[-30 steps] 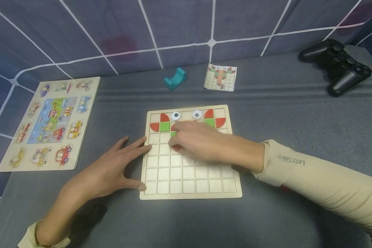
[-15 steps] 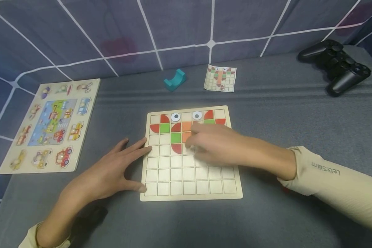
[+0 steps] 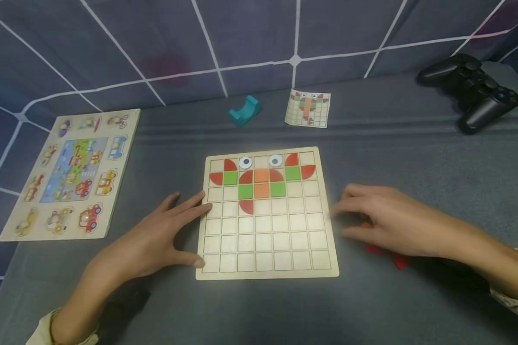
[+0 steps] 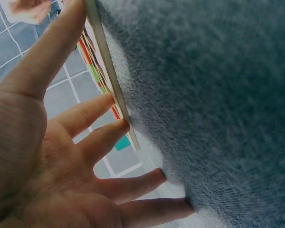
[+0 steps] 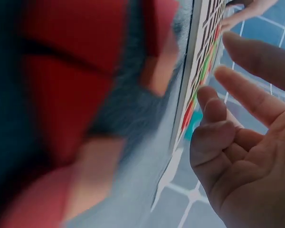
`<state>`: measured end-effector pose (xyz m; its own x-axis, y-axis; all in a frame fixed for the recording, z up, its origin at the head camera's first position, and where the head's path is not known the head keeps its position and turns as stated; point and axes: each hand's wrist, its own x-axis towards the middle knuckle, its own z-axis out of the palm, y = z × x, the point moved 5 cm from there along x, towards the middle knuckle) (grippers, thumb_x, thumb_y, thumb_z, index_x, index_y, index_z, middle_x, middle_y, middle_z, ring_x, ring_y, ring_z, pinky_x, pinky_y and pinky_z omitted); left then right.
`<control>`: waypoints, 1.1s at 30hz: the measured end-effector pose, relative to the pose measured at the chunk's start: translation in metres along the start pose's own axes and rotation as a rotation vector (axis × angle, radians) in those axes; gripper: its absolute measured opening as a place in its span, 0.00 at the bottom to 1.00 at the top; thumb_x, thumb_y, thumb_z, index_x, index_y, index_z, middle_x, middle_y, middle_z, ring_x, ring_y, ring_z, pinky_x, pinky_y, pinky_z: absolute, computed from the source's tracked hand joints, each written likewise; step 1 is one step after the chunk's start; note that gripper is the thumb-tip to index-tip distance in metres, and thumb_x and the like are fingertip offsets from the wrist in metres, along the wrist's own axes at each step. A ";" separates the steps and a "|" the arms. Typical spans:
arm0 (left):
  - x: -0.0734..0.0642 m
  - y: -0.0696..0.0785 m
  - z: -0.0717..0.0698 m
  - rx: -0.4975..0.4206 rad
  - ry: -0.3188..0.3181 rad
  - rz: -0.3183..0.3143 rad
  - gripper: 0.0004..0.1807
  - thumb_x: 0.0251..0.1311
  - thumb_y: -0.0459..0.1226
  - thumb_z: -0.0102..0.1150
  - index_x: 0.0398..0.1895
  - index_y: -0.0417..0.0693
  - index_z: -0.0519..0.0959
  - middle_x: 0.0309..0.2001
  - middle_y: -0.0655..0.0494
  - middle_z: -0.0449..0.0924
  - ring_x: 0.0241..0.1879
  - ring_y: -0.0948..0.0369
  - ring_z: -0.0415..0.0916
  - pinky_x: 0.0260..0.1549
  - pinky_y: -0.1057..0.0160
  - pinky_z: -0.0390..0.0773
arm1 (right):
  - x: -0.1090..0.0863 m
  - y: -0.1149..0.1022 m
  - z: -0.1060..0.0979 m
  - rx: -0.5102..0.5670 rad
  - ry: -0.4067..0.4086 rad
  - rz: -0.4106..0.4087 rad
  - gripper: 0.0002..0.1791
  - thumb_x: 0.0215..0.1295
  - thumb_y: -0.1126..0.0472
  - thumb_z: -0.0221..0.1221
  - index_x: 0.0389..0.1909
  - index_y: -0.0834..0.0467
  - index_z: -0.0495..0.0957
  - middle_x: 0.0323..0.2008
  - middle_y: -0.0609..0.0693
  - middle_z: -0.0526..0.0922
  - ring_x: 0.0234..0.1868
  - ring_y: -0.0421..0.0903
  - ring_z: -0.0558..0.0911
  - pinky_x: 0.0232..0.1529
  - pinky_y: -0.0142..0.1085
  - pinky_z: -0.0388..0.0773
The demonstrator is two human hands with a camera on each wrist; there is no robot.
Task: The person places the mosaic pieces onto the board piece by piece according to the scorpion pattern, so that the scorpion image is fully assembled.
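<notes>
A wooden grid board lies before me with red quarter-circles, green squares, orange squares and two googly-eye discs set in its upper rows. My left hand is spread at its left side, thumb and fingertips at the edge; the left wrist view shows these fingers straight. To the right of the board hovers my right hand, fingers loosely bent, holding nothing. Beneath it lie loose red pieces, partly hidden by the hand. Blurred red and orange pieces fill the right wrist view's left side.
A picture card of a similar pattern and a teal curved block lie behind the board. At left is a vehicle peg puzzle. A black game controller sits at the back right, by the tiled-pattern cloth.
My right hand has left the grid board and moved right, over the loose pieces. Orange squares and the right-hand green and red pieces are now uncovered. My left hand stays put.
</notes>
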<state>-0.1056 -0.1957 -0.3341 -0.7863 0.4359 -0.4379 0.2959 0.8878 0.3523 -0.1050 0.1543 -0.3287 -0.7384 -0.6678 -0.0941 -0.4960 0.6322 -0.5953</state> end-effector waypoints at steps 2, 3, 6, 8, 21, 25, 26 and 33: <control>0.000 0.000 0.000 0.003 -0.002 -0.004 0.57 0.38 0.63 0.75 0.75 0.58 0.63 0.78 0.55 0.49 0.73 0.33 0.41 0.56 0.27 0.59 | -0.013 0.008 0.000 0.015 -0.013 0.038 0.16 0.58 0.55 0.71 0.47 0.42 0.83 0.38 0.36 0.74 0.29 0.34 0.71 0.30 0.31 0.70; 0.000 0.000 0.000 0.005 -0.003 -0.003 0.57 0.38 0.63 0.75 0.75 0.58 0.63 0.78 0.55 0.49 0.73 0.33 0.41 0.56 0.27 0.59 | -0.019 0.012 0.001 0.021 -0.020 0.057 0.15 0.59 0.54 0.71 0.47 0.40 0.83 0.37 0.35 0.74 0.29 0.33 0.71 0.29 0.30 0.70; 0.000 -0.001 0.000 0.007 -0.006 -0.005 0.57 0.38 0.63 0.74 0.75 0.58 0.63 0.78 0.55 0.48 0.73 0.33 0.41 0.56 0.27 0.59 | -0.039 0.021 0.003 0.036 -0.021 0.069 0.16 0.58 0.52 0.71 0.46 0.35 0.81 0.38 0.32 0.75 0.30 0.32 0.71 0.27 0.29 0.69; 0.000 0.000 0.001 0.006 -0.006 -0.005 0.57 0.38 0.63 0.74 0.75 0.58 0.63 0.78 0.55 0.48 0.72 0.32 0.41 0.56 0.27 0.59 | -0.050 0.027 0.005 0.041 -0.009 0.063 0.18 0.56 0.53 0.72 0.46 0.33 0.80 0.40 0.30 0.75 0.29 0.30 0.71 0.25 0.28 0.69; 0.002 -0.001 0.002 0.004 -0.005 -0.024 0.58 0.37 0.63 0.75 0.75 0.58 0.63 0.78 0.52 0.50 0.72 0.31 0.41 0.56 0.25 0.57 | -0.079 0.049 0.019 -0.070 -0.109 0.059 0.36 0.42 0.68 0.76 0.51 0.34 0.80 0.43 0.29 0.72 0.38 0.30 0.72 0.32 0.32 0.73; 0.001 0.000 0.001 0.002 -0.008 -0.019 0.58 0.37 0.63 0.75 0.75 0.58 0.63 0.78 0.53 0.49 0.72 0.32 0.41 0.56 0.25 0.56 | -0.079 0.046 0.018 -0.089 -0.056 -0.005 0.37 0.40 0.69 0.77 0.49 0.33 0.79 0.43 0.28 0.71 0.39 0.29 0.73 0.32 0.32 0.76; 0.001 0.000 0.001 0.000 -0.008 -0.017 0.58 0.37 0.63 0.75 0.75 0.58 0.63 0.78 0.53 0.49 0.72 0.32 0.41 0.56 0.25 0.56 | -0.080 0.045 0.017 -0.097 -0.032 -0.023 0.36 0.40 0.68 0.77 0.48 0.33 0.79 0.43 0.28 0.71 0.38 0.29 0.73 0.32 0.32 0.75; 0.002 0.000 0.001 -0.006 -0.005 -0.022 0.58 0.36 0.63 0.75 0.75 0.58 0.63 0.78 0.53 0.49 0.72 0.32 0.41 0.56 0.25 0.56 | -0.076 0.044 0.016 -0.119 0.016 0.017 0.29 0.44 0.62 0.77 0.43 0.33 0.79 0.38 0.27 0.71 0.33 0.28 0.70 0.28 0.30 0.71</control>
<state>-0.1062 -0.1947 -0.3357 -0.7901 0.4169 -0.4494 0.2751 0.8963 0.3478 -0.0626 0.2264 -0.3605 -0.7538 -0.6510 -0.0896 -0.5337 0.6861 -0.4944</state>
